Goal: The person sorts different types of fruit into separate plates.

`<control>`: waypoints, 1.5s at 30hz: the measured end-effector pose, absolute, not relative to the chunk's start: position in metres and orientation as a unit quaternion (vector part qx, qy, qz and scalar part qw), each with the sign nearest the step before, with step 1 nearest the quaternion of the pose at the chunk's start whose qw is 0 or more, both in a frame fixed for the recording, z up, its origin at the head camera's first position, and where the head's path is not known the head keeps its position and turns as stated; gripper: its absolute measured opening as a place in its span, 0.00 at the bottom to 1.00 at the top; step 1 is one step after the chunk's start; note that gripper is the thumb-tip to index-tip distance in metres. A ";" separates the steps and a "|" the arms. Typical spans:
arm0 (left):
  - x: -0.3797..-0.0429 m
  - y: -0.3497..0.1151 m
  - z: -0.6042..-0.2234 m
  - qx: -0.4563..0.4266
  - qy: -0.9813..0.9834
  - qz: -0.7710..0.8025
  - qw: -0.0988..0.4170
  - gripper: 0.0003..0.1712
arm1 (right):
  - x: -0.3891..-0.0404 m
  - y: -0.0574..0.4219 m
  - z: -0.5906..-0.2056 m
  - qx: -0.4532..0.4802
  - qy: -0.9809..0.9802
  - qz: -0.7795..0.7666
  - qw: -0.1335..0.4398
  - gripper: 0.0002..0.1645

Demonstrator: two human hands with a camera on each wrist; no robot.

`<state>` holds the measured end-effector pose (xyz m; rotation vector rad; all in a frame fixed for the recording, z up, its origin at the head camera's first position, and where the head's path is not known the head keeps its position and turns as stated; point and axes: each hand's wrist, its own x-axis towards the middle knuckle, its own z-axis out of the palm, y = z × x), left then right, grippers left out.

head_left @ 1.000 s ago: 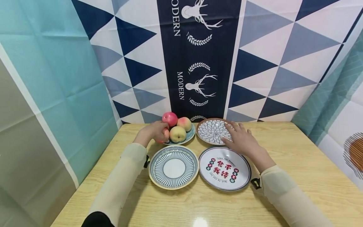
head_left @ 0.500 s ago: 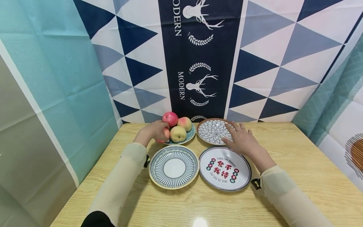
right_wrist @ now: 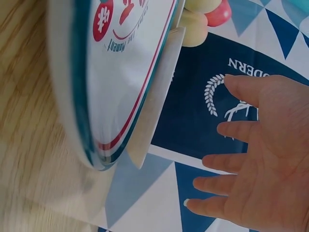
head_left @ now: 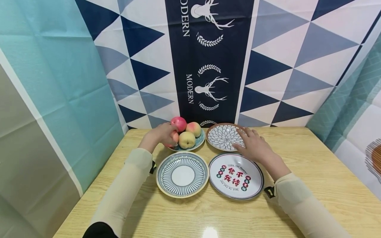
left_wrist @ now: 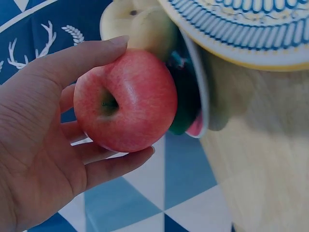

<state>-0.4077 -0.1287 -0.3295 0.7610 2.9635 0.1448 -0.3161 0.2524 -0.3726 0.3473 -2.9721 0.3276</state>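
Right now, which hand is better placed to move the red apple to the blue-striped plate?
Left, I'd judge: the left hand grips the red apple, and the blue-striped plate lies close by. The right hand holds nothing and is farther off, near the right side of the petal-patterned plate.

My pale-sleeved left arm [head_left: 122, 191] and right arm [head_left: 306, 205] stretched forward, slanting inward, my left hand [head_left: 159, 135] gripping with thumb [left_wrist: 91, 55] and fingers [left_wrist: 120, 164] curved, my right hand [head_left: 255, 146] well apart from the left, its back upward, its fingers loosely spread
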 end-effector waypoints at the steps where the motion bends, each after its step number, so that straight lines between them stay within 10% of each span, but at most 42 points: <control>1: -0.407 -0.127 -0.327 0.250 0.966 0.049 0.039 0.34 | -0.315 0.253 -0.372 0.115 -0.985 0.112 0.066 0.48; 24: -0.356 -0.061 -0.272 0.382 0.922 0.056 0.001 0.34 | -0.296 0.266 -0.371 0.092 -0.988 0.122 0.029 0.46; 45: -0.334 -0.005 -0.298 0.462 0.880 0.106 0.029 0.39 | -0.290 0.282 -0.380 0.069 -0.981 0.177 -0.037 0.39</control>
